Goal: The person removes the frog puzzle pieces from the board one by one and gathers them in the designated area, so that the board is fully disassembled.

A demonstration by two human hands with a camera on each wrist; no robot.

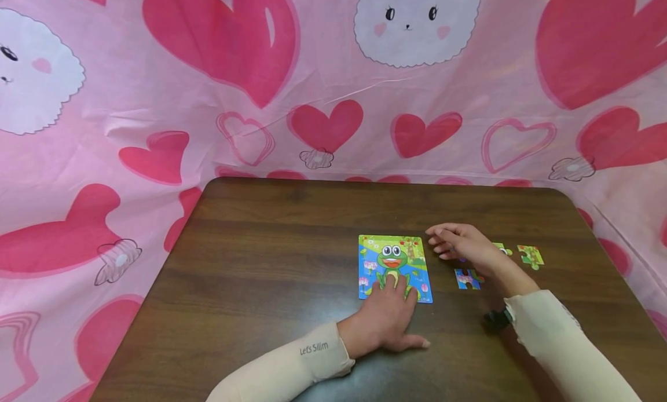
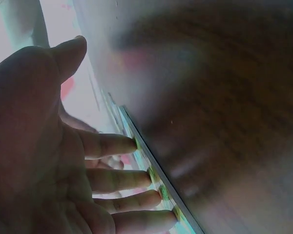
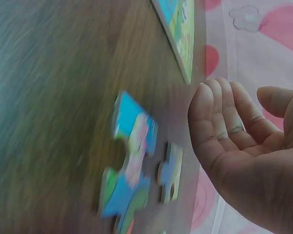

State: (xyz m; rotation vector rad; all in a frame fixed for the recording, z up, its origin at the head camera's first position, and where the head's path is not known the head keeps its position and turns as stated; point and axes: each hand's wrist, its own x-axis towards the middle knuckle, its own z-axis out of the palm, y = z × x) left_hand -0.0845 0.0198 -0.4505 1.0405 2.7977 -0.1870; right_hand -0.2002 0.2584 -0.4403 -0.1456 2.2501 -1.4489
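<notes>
A square frog picture (image 1: 371, 251) lies flat on the dark wooden table. The left hand (image 1: 389, 318) rests its fingertips on the picture's lower part, thumb stretched out to the right; the left wrist view shows those fingers (image 2: 119, 179) extended onto the thin board (image 2: 158, 170). To the right of the board, the right hand (image 1: 471, 248) is held above the table with fingers loosely bent. It holds nothing in the right wrist view, where the palm (image 3: 254, 161) is visible. Beneath and beside it lie loose puzzle pieces, one blue and pink (image 1: 464, 278), partly covered by the hand.
Another loose piece (image 1: 530, 255) lies farther right, and one more (image 1: 501, 247) shows behind the right wrist. The brown table (image 1: 250, 240) ends at a pink cloth (image 1: 333, 77) with hearts, which hangs behind it and along both sides.
</notes>
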